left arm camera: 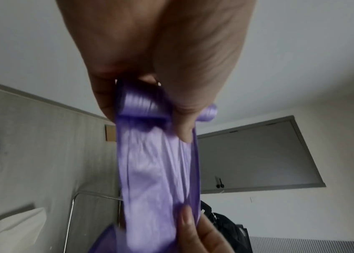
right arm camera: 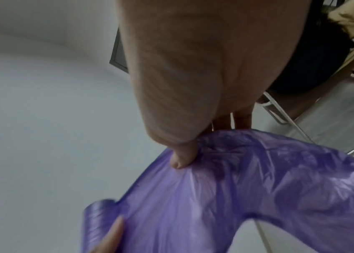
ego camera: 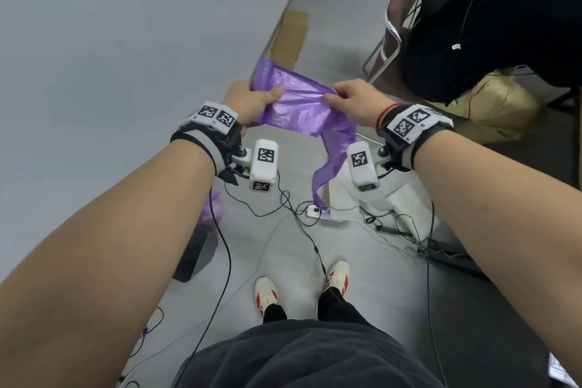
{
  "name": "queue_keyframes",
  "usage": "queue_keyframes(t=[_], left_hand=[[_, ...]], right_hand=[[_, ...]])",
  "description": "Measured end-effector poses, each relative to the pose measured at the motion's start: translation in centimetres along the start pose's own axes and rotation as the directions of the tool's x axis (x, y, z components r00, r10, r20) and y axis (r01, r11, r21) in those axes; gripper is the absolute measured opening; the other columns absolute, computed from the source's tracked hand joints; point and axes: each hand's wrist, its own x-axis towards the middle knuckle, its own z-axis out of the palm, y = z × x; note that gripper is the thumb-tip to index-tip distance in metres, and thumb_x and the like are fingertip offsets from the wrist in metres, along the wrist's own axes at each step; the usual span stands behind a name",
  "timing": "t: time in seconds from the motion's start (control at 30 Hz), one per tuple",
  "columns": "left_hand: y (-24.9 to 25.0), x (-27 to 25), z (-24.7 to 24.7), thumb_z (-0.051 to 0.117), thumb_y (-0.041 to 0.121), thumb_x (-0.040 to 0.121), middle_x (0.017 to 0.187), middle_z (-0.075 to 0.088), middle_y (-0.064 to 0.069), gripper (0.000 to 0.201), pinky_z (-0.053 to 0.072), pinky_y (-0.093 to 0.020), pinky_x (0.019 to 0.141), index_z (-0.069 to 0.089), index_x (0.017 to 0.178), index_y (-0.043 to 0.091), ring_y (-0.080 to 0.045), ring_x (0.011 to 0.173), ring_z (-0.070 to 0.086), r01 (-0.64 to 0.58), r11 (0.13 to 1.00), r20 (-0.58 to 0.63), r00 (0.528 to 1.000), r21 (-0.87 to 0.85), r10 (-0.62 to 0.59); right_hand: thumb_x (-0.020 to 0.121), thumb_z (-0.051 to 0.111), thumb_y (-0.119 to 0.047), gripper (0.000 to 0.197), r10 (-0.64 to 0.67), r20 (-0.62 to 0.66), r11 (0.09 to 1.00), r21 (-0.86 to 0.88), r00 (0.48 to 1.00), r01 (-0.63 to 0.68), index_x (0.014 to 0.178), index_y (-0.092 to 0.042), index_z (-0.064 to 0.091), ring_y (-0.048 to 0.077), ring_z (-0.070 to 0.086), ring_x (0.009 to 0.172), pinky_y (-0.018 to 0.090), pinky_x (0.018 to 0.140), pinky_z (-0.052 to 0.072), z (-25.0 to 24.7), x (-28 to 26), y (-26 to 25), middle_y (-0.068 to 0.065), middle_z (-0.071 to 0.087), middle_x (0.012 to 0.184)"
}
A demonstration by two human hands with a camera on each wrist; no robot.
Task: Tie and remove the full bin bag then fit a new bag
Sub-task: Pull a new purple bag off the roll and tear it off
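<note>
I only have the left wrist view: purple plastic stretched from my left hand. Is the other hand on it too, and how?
Observer: Yes. The right hand pinches the purple bag between thumb and fingers, level with the left hand.
Operator: Is it all off the roll?
Observer: The left hand grips the roll of bags; the sheet runs from it.
Operator: Does any of it hang free?
Observer: A narrow tail droops below the right hand towards the floor.
</note>
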Motion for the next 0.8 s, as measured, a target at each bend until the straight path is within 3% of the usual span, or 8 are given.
queue_keyframes(t=[0.13,0.23,0.3,0.37,0.43,0.57,0.67,0.8], left_hand=[[-0.5,0.6,-0.4,0.072,0.021,0.087,0.092,0.071,-0.002,0.007,0.054,-0.028,0.060,0.066,0.090,0.021,-0.022,0.080,0.071,0.046,0.999,-0.045,0.998,0.007,-0.046],[-0.3,0.7,-0.1,0.076,0.021,0.082,0.099,0.075,-0.006,0.019,0.061,-0.035,0.073,0.070,0.099,0.016,-0.024,0.090,0.073,0.054,0.998,-0.018,0.998,-0.007,-0.054],[0.1,0.5,0.3,0.082,0.029,0.073,0.104,0.076,-0.008,0.041,0.060,-0.037,0.084,0.071,0.108,0.011,-0.023,0.094,0.073,0.050,0.999,0.037,0.998,-0.017,-0.049],[0.5,0.2,0.7,0.087,0.040,0.062,0.104,0.077,-0.007,0.061,0.059,-0.036,0.085,0.071,0.111,0.009,-0.021,0.095,0.074,0.034,0.999,0.091,0.995,-0.017,-0.033],[0.7,0.3,0.7,0.087,0.040,0.064,0.103,0.076,-0.007,0.057,0.059,-0.035,0.086,0.071,0.109,0.009,-0.020,0.094,0.073,0.010,1.000,0.092,0.996,-0.022,-0.007],[0.5,1.3,-0.8,0.080,0.031,0.077,0.108,0.074,-0.008,0.032,0.058,-0.041,0.092,0.070,0.103,0.016,-0.023,0.099,0.071,-0.022,0.999,-0.049,0.999,-0.027,0.021],[0.4,1.6,-1.4,0.076,0.025,0.083,0.111,0.073,-0.010,0.032,0.057,-0.044,0.092,0.069,0.110,0.011,-0.025,0.101,0.071,-0.011,0.999,-0.072,0.997,-0.046,0.007],[0.9,1.1,-0.5,0.069,0.014,0.089,0.116,0.071,-0.012,0.036,0.057,-0.036,0.089,0.063,0.123,0.003,-0.023,0.103,0.069,-0.031,0.997,0.051,0.998,-0.068,0.035]], right_hand=[[0.099,0.051,-0.035,0.041,0.034,-0.026,0.999,-0.014,0.999,-0.034,0.062,-0.019,0.043,0.023,0.045,0.069,0.029,0.065,0.034,-0.8,0.2,1.2,-0.002,0.046,0.063],[0.094,0.060,-0.038,0.033,0.011,0.025,0.995,0.100,1.000,-0.014,0.069,-0.018,0.050,0.016,0.050,0.062,0.026,0.062,0.040,-0.9,0.3,0.4,-0.002,0.052,0.067],[0.090,0.066,-0.041,0.027,-0.018,0.098,0.987,0.163,0.995,0.002,0.078,-0.019,0.058,0.003,0.056,0.054,0.014,0.053,0.043,-0.7,0.0,-0.6,-0.006,0.060,0.069],[0.088,0.068,-0.041,0.026,-0.040,0.117,0.984,0.180,0.992,0.019,0.086,-0.015,0.064,0.000,0.056,0.054,0.006,0.049,0.041,-0.5,0.1,-1.3,-0.007,0.063,0.071],[0.090,0.068,-0.035,0.025,-0.051,0.071,0.984,0.176,0.996,0.038,0.087,-0.010,0.067,0.004,0.052,0.055,0.009,0.052,0.042,-0.3,0.5,-1.5,-0.004,0.061,0.069],[0.094,0.060,-0.039,0.040,-0.007,0.106,0.993,0.119,0.994,-0.006,0.093,-0.001,0.070,0.016,0.057,0.067,0.029,0.068,0.047,-1.0,1.0,-0.5,0.007,0.065,0.078],[0.094,0.059,-0.042,0.041,0.026,0.138,0.996,0.081,0.990,-0.037,0.094,-0.003,0.071,0.018,0.057,0.067,0.029,0.066,0.046,-1.5,1.0,0.3,0.009,0.064,0.079],[0.088,0.065,-0.048,0.039,-0.036,0.158,0.988,0.156,0.987,0.012,0.089,-0.010,0.070,0.013,0.059,0.066,0.027,0.066,0.049,-1.2,1.3,-1.1,0.001,0.067,0.076]])
